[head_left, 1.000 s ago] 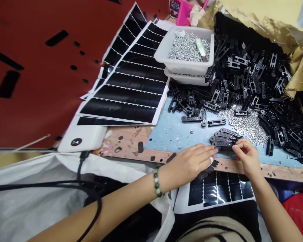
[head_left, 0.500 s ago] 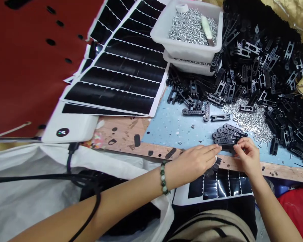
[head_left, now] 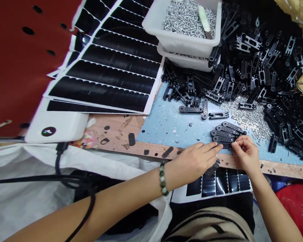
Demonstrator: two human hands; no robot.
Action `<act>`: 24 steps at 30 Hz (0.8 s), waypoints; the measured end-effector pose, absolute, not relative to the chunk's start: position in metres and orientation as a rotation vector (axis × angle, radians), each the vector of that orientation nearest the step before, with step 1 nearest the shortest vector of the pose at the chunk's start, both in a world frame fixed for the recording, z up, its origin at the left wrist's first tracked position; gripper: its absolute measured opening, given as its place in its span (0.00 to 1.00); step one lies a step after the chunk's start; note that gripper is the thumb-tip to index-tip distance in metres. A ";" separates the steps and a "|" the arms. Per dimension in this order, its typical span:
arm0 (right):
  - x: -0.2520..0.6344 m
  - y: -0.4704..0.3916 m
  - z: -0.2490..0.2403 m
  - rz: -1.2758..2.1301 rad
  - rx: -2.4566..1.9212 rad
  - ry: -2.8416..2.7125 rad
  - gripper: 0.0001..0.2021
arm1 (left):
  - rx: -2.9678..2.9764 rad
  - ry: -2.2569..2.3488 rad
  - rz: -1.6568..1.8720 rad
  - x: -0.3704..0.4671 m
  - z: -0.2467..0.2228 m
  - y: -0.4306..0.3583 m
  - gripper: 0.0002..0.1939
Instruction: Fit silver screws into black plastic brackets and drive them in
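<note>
Several black patterned links [head_left: 222,133] lie fanned side by side on the blue mat at the table's front. My left hand [head_left: 195,161], with a green bead bracelet [head_left: 162,178] at the wrist, reaches to the near left of them, its fingers close together at a dark part by the front edge. At the right end of the same dark part, the thumb and forefinger of my right hand [head_left: 246,153] are pinched. The part between the two hands is mostly hidden by the fingertips.
A white tub [head_left: 181,42] of screws stands on another tub at the back. Black parts [head_left: 257,67] are heaped at the right, beside loose silver screws [head_left: 252,117]. Black sticker sheets [head_left: 103,74] and a white power bank [head_left: 58,127] lie left; another sheet [head_left: 214,185] rests below the hands.
The view has shifted slightly, so the tubs and sheets sit further left and higher. My hands stay at the near edge of the links, with the left fingertips slightly closer to the right hand.
</note>
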State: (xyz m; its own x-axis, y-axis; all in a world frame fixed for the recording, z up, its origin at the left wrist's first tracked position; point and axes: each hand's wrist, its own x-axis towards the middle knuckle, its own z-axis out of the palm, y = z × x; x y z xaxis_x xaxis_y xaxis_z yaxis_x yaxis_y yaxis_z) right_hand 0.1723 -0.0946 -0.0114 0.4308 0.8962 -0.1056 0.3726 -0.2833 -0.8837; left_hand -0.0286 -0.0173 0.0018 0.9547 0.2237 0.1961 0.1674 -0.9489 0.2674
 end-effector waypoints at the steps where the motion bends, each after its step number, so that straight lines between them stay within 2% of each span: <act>1: 0.172 -0.094 -0.010 0.750 -1.869 -1.127 0.12 | 2.862 0.304 0.328 -0.028 0.002 -0.018 0.12; 9: 0.183 -0.092 0.009 0.349 -2.220 -1.707 0.16 | 2.863 0.357 0.365 -0.023 0.002 -0.021 0.13; 12: 0.189 -0.081 0.011 0.230 -2.129 -1.773 0.17 | 2.775 0.347 0.379 -0.022 0.004 -0.017 0.13; 18: 0.179 -0.055 0.016 0.423 -1.772 -1.944 0.19 | 2.271 0.642 0.581 -0.027 0.018 -0.004 0.08; 21: 0.166 -0.057 0.025 0.518 -1.616 -1.871 0.20 | 2.036 0.748 0.654 -0.027 0.024 0.000 0.10; 24: 0.154 -0.064 0.031 0.680 -1.522 -1.789 0.13 | 1.907 0.776 0.646 -0.025 0.026 0.000 0.11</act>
State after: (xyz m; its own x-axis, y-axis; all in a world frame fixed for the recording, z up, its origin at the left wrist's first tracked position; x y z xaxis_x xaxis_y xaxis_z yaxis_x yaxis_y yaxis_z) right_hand 0.1541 -0.0637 0.0308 -0.0826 0.9831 0.1636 0.6263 0.1789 -0.7588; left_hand -0.0249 -0.0003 0.0259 0.6595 0.7434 0.1119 0.2450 -0.3532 0.9029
